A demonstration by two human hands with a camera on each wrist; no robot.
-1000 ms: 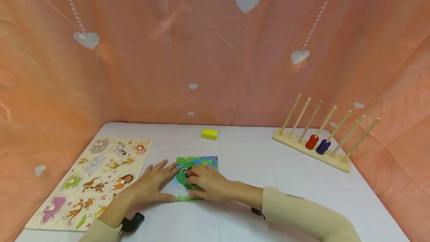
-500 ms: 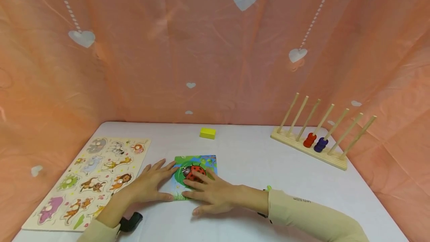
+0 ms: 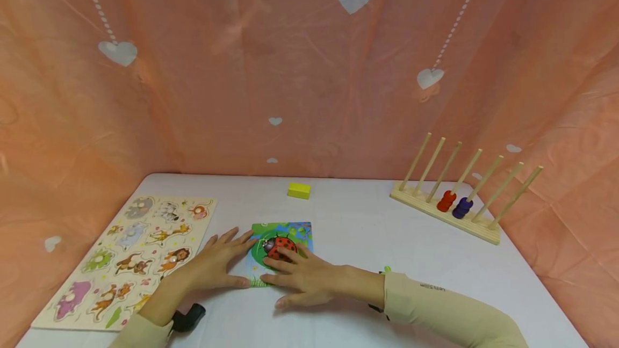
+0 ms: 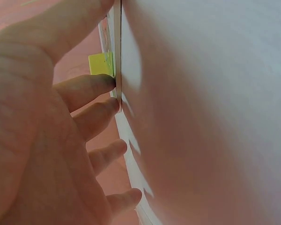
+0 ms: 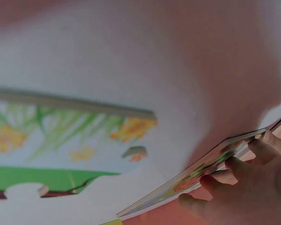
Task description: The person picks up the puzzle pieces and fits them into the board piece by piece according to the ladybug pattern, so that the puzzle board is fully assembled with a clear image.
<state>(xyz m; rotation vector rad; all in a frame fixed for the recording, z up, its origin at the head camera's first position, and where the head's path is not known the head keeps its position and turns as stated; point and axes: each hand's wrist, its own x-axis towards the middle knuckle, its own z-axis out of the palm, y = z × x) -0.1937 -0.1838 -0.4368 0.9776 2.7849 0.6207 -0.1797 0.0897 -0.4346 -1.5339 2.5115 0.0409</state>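
Observation:
A small square ladybug picture board (image 3: 280,241) lies flat on the white table in the head view. My left hand (image 3: 216,265) is at its left side, fingers spread, with fingertips at the edge. My right hand (image 3: 307,279) rests over the board's lower right with spread fingers, covering part of the ladybug. In the left wrist view, my left fingers (image 4: 91,89) reach the thin board edge (image 4: 117,47). The right wrist view has my right hand (image 5: 253,187) on the board. Large at its left is a jigsaw piece (image 5: 47,140) with grass and orange flowers.
A wooden animal peg puzzle (image 3: 145,240) lies to the left, partly behind my left forearm. Behind the ladybug board sits a yellow block (image 3: 299,190). At the back right stands a wooden peg rack (image 3: 420,204) with red beads (image 3: 446,201) and purple beads (image 3: 462,208).
My right hand has gone from bent fingers over the ladybug to spread fingers at the board's lower right, uncovering more of the picture. My left hand stays at the left edge.

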